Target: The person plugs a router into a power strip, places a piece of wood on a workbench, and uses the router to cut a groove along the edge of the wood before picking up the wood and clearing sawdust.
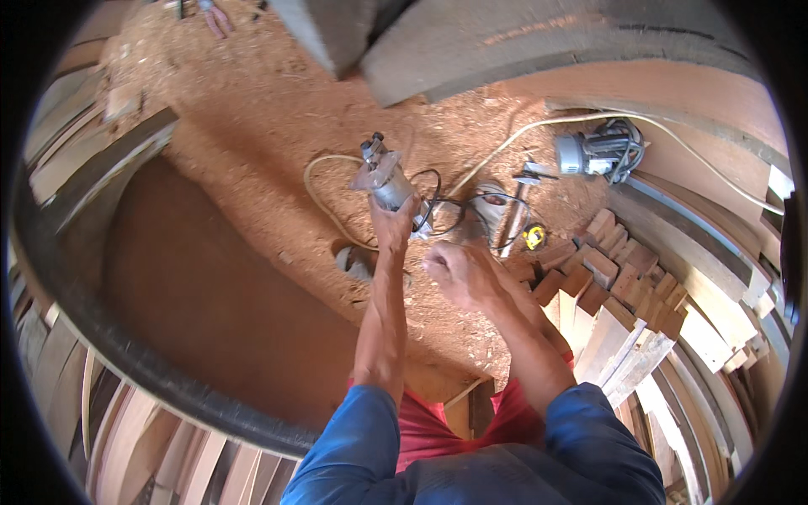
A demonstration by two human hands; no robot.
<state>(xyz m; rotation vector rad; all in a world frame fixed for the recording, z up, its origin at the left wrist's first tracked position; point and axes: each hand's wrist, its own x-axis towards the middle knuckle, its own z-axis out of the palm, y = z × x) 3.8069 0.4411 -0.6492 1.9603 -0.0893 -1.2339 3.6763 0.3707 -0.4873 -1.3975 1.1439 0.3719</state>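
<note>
A grey handheld power tool (pixel 383 174), likely a trim router, has a clear plastic base and its metal collet pointing up and away from me. My left hand (pixel 391 220) is closed around its body. A black cord loops from it beside a pale yellow cable (pixel 501 140). My right hand (pixel 454 273) is just right of and below the tool, its fingers curled; what they hold, if anything, is hidden. A yellow tape measure (pixel 534 236) lies on the shavings at the right, near a narrow strip of material (pixel 513 223). My feet are partly visible beneath the tool.
A second grey power tool (pixel 585 154) lies at upper right. Wood blocks (pixel 600 267) and planks (pixel 707 332) are piled at right. A large curved dark-edged panel (pixel 194 278) fills the left. Heavy beams (pixel 505 50) lie along the top; pliers (pixel 215 18) rest on the sawdust-covered floor (pixel 227 109).
</note>
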